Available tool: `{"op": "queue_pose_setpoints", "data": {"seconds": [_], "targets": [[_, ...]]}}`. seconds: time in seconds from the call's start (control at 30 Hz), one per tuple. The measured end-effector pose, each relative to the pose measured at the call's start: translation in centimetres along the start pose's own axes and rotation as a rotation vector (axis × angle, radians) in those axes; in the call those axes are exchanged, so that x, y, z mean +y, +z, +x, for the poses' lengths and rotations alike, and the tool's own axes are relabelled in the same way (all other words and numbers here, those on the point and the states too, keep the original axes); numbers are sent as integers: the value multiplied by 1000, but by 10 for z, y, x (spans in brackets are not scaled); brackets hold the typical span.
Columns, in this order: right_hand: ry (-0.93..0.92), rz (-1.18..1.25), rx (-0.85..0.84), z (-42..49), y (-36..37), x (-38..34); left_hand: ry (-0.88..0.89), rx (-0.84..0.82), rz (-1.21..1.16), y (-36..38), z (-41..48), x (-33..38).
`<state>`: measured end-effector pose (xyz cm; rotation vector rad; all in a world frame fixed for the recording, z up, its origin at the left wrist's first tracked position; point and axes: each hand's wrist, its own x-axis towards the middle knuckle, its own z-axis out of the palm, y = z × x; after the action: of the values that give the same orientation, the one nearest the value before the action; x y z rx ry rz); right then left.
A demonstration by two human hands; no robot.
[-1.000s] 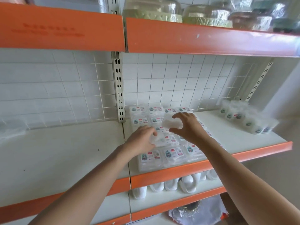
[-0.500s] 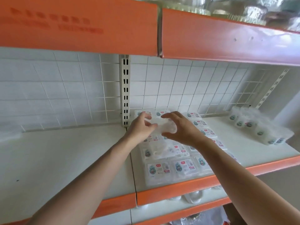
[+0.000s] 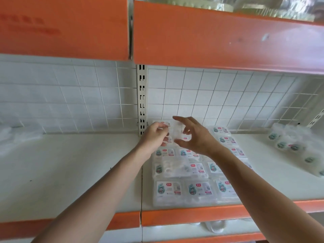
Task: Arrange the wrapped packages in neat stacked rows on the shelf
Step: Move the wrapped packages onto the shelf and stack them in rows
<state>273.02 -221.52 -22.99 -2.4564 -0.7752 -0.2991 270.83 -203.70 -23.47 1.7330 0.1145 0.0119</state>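
Flat clear wrapped packages with teal and red labels lie in stacked rows [image 3: 184, 172] on the right bay of the white shelf [image 3: 70, 172]. Both hands are over the back left end of the rows, near the wire grid. My left hand [image 3: 154, 135] has its fingers curled on the left edge of one clear wrapped package [image 3: 178, 130], held just above the back row. My right hand [image 3: 198, 137] is spread beside it, index finger and thumb straight and apart around the package's right side. Whether they touch it is unclear.
A loose heap of more packages [image 3: 294, 146] lies at the shelf's far right. The orange-fronted upper shelf [image 3: 210, 32] hangs low overhead. A slotted upright post [image 3: 142, 99] splits the two bays. Crumpled clear plastic [image 3: 10, 135] sits far left. White items [image 3: 215, 227] fill the lower shelf.
Both hands have carried the clear package from the middle of the rows toward the back left corner. The right hand's fingers have spread apart from their earlier grip.
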Motion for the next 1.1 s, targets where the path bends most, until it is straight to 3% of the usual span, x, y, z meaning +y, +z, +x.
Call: {"op": "queue_pose_setpoints", "data": {"seconds": [0.1,0.27,0.5,0.7,0.93,1.1], "targets": [[23,236,4,-3,2,9,-23,4,96,1,1,-5],[96,348,-25,-9,4,19,-67,-60,119,5,-2,-4],[101,241,-29,-14,7,28,-31,-6,104,5,-3,-7],[152,365,-13,-12,11,26,-23,-45,63,1,-2,-6],[125,448,-212,-7,9,27,-68,-67,102,0,5,-7],[195,273,-45,-5,10,24,-26,53,76,-3,11,-9]]}}
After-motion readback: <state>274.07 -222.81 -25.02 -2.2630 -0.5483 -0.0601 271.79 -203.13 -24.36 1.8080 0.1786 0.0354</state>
